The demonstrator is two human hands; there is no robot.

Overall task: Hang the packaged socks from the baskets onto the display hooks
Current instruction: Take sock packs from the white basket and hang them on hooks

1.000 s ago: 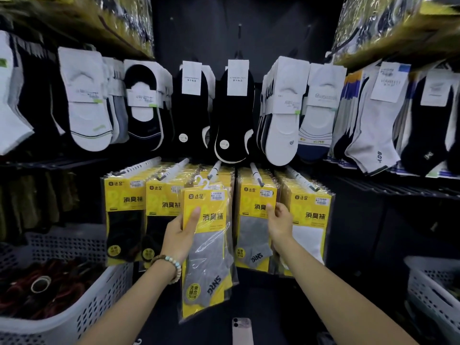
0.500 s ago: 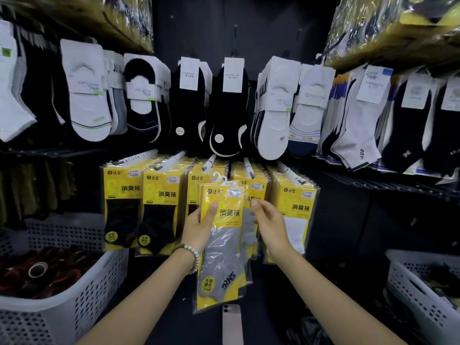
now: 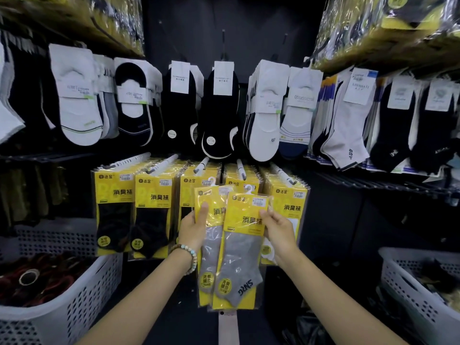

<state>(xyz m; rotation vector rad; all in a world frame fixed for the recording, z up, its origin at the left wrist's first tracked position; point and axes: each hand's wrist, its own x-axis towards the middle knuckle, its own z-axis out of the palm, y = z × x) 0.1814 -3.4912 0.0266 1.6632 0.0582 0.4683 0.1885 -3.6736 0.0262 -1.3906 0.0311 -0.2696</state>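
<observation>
A first-person view down two bare forearms toward a sock display in a dim shop corner; each hand holds one yellow packet of grey socks at chest height, in front of the stock. The left hand point(image 3: 193, 229) grips the left pack point(image 3: 210, 255) by its left edge, thumb flat on the front and fingers curled behind. The right hand point(image 3: 280, 229) pinches the right pack point(image 3: 245, 247) at its right edge, fingers curled round it. The two packs overlap, the right one in front; each carries a small white hanger loop point(image 3: 249, 188) at its top.

Just behind them, white display hooks point(image 3: 241, 166) point toward the viewer, each loaded with hanging packs point(image 3: 154, 202) of the same yellow design; the hooks lie above the held loops and apart from them, so neither pack is hung yet. Higher up hang loose socks on card labels point(image 3: 263, 108). A white left basket point(image 3: 62, 310) and a white right basket point(image 3: 408, 277) stand at the lower corners.

The step in hand appears to be carrying two packs to the hooks. The next move likely calls for raising one pack and threading its loop onto a hook tip. Which hook holds grey socks cannot be told, since the held packs cover the middle rows.
</observation>
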